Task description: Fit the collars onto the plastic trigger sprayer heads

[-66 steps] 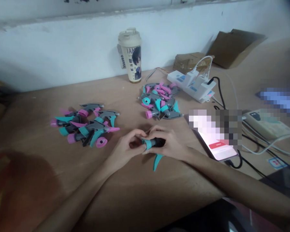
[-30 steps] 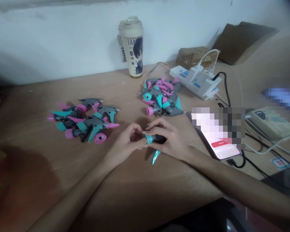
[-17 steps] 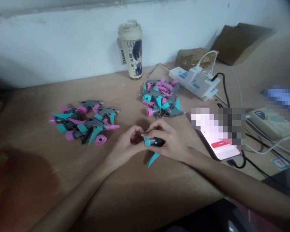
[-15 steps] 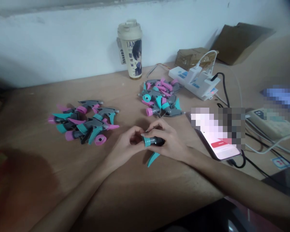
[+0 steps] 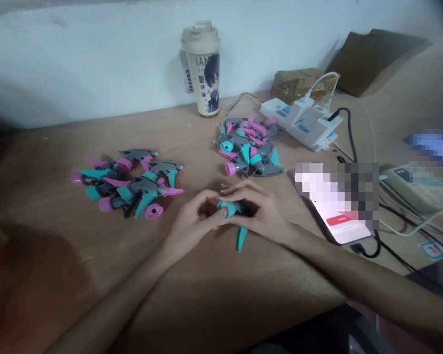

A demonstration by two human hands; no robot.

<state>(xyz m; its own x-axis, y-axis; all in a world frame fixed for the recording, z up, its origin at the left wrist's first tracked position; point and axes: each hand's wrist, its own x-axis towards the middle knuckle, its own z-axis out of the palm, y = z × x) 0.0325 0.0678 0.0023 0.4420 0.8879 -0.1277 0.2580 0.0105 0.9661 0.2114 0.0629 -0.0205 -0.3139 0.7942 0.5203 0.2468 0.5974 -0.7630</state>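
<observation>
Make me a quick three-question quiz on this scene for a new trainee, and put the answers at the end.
1. True or false: the left hand and the right hand are both on the teal-and-gray spray head.

2. Multiple choice: which of these stands upright at the back, near the wall?
A. a desk lamp
B. a lidded cup
C. a glass jar

3. Short answer: which lies nearer the white power strip, the left pile or the right pile?

Key: 1. True. 2. B. 3. The right pile.
</observation>
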